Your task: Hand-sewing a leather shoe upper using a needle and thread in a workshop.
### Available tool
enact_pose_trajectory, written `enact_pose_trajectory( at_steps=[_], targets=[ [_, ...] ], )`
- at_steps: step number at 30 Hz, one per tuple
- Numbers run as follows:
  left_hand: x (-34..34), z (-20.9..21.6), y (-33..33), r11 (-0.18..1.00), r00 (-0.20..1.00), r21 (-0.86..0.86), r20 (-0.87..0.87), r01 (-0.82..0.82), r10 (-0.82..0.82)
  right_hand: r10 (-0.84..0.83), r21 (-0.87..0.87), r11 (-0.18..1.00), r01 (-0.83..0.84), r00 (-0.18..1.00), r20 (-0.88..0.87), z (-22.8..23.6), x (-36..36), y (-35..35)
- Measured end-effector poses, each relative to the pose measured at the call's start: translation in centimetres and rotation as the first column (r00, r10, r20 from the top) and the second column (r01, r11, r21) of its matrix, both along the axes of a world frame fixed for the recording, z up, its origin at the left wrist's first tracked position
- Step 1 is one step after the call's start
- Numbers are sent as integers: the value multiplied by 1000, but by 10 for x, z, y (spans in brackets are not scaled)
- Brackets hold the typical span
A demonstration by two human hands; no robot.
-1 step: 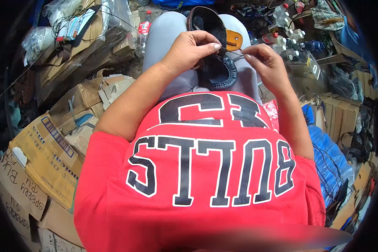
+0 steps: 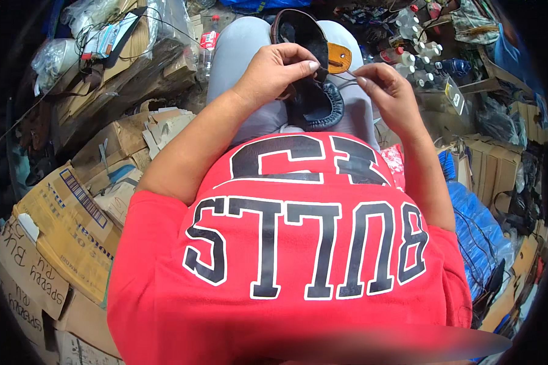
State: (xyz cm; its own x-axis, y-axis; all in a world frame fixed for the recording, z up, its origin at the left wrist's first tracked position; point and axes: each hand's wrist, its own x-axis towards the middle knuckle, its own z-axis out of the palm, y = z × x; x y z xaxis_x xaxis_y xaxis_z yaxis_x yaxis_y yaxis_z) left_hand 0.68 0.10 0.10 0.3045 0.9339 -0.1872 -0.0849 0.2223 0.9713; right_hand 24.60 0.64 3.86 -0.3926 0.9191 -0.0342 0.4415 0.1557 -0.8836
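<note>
Across my lap, between my thighs, lies a black leather shoe (image 2: 332, 112) with a puckered seam round its toe and a brown-edged dark opening at the far end. A tan leather flap (image 2: 339, 58) with a small hole sticks out at its right side. My left hand (image 2: 284, 68) is closed over the middle of the shoe, thumb and forefinger pinched at its edge; its other fingertips are hidden. To the right, my right hand (image 2: 385, 88) pinches a thin dark cord (image 2: 345, 79) that runs to the shoe beside the flap.
Flattened cardboard boxes (image 2: 73, 225) are heaped at the left. Several plastic bottles (image 2: 408, 58) lie at the far right, and a red-labelled bottle (image 2: 208, 45) stands beyond my left knee. Blue plastic sheeting (image 2: 478, 225) and more cardboard (image 2: 490, 161) crowd the right side.
My right hand has shifted slightly to the right with the cord. My left hand and the shoe stay nearly where they were.
</note>
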Motion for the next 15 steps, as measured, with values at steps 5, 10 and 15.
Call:
enact_pose_trajectory(
  at_steps=[5, 10, 15],
  targets=[
    [-1, -4, 2, 999, 993, 50, 115, -6, 0, 3, -185, 983, -12, 999, -51, 5, 7, 3],
    [0, -4, 2, 993, 997, 119, 78, -25, 15, 46, 266, 959, -100, 978, 203, 15, 1, 4],
    [-1, -1, 2, 995, 999, 100, 35, -8, 5, -95, 600, 784, -160, 924, 370, 22, -23, 9]
  ],
)
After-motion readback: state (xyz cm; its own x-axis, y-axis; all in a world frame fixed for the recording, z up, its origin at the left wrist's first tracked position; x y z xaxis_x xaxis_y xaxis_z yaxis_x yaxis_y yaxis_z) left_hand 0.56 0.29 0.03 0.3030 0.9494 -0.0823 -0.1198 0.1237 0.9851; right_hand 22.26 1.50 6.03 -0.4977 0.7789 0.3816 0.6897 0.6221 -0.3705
